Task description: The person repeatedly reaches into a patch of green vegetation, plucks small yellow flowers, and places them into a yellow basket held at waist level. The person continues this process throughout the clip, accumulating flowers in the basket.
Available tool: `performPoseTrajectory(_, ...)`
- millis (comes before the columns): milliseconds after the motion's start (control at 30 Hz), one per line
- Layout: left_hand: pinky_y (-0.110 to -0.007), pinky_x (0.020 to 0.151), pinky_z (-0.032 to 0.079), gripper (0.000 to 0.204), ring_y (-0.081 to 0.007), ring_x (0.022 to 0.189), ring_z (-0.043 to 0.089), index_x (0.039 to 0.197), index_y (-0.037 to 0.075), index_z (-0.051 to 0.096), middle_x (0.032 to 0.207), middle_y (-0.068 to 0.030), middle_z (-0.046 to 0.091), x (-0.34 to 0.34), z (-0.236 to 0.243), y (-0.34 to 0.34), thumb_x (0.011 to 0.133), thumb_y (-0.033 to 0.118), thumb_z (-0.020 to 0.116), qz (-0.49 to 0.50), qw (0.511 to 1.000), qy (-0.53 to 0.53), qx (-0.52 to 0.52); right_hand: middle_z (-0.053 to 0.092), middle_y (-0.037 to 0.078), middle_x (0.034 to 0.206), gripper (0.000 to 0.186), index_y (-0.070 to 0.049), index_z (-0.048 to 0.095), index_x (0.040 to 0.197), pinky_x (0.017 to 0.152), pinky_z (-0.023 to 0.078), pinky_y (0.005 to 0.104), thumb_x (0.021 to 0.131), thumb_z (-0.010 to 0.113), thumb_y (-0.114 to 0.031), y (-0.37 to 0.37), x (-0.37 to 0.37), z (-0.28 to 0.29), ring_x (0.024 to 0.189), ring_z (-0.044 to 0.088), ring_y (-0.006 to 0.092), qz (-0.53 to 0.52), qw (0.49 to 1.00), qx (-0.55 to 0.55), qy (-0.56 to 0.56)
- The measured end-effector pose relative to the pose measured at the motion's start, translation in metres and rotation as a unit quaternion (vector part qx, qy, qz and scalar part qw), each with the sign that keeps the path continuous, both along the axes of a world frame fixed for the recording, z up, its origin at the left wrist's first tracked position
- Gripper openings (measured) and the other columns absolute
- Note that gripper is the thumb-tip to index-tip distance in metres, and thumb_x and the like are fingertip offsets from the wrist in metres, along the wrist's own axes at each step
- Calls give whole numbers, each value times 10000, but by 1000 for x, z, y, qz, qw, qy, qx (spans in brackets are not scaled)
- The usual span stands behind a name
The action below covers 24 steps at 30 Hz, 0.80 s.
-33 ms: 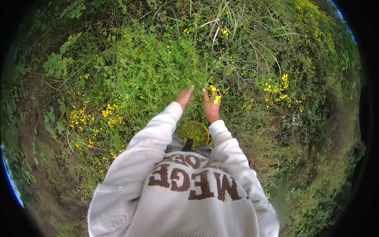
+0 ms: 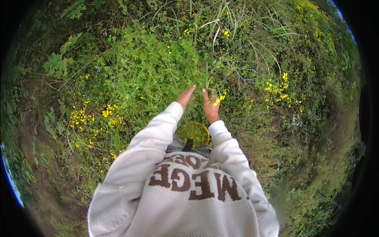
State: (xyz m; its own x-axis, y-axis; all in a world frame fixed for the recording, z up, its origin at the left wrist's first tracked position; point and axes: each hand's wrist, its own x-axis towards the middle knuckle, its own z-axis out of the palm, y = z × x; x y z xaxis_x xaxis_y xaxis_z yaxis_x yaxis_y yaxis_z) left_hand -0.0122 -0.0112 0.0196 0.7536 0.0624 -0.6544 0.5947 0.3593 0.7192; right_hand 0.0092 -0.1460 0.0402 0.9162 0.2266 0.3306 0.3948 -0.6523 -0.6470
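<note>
Both hands reach forward into a low tangle of green plants. My left hand (image 2: 186, 97) stretches up and to the right, its fingers extended at the edge of the bright green leaves; its far side is hidden. Just to the right, my right hand (image 2: 211, 107) has its thumb apart from its fingers. Small yellow flowers (image 2: 221, 98) hang over those fingers and partly cover them; no firm grip on a stem shows. A gap with thin greenery separates the hands. Below them, close to my body, stands a round yellow-rimmed container (image 2: 207, 134) with green and yellow plant bits inside.
Leafy green growth (image 2: 146, 63) spreads ahead. Yellow blooms (image 2: 110, 110) grow at the left, and more yellow blossoms (image 2: 278, 89) at the right. Bare grey twigs (image 2: 241, 73) stick out right of my hands. Long grass blades (image 2: 237, 19) arch at the far side.
The yellow flowers at my right hand have shifted slightly down and to the right, uncovering more of its fingers. Both hands stay almost in place.
</note>
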Motion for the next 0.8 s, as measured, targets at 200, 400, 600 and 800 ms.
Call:
performPoseTrajectory(200, -546, 993, 141, 656, -263, 1128, 415, 1200, 177, 517, 1194, -101, 512, 9, 12, 0, 737, 639, 565, -52, 995, 51, -69, 614, 107, 771, 260, 18, 571, 935, 569, 455, 313, 852, 606, -226, 15, -3, -3, 627, 566, 199, -11, 921, 260, 290)
performPoseTrajectory(400, -453, 972, 257, 520, -228, 1049, 500, 1108, 179, 591, 1111, -59, 571, 19, 2, 2, 758, 564, 594, -37, 989, 25, -141, 613, 62, 731, 280, -18, 544, 1040, 570, 473, 286, 794, 646, -105, 17, -7, 6, 636, 584, 113, 70, 951, 234, 190)
performPoseTrajectory(600, -302, 686, 519, 257, -177, 802, 603, 1001, 70, 618, 947, -84, 603, 27, -25, 2, 833, 264, 618, 30, 950, -7, -310, 581, 58, 729, 463, -53, 485, 1181, 570, 468, 274, 748, 648, -64, 4, -11, 31, 590, 546, 135, 77, 954, 117, 266)
performPoseTrajectory(800, -286, 590, 460, 259, -155, 683, 563, 987, 12, 629, 910, -80, 617, 33, -44, -2, 832, 219, 613, 18, 990, -26, -138, 494, 187, 1117, 505, -41, 531, 1153, 731, 492, 371, 723, 682, -259, -3, -7, 53, 842, 593, 296, 74, 981, -48, 174)
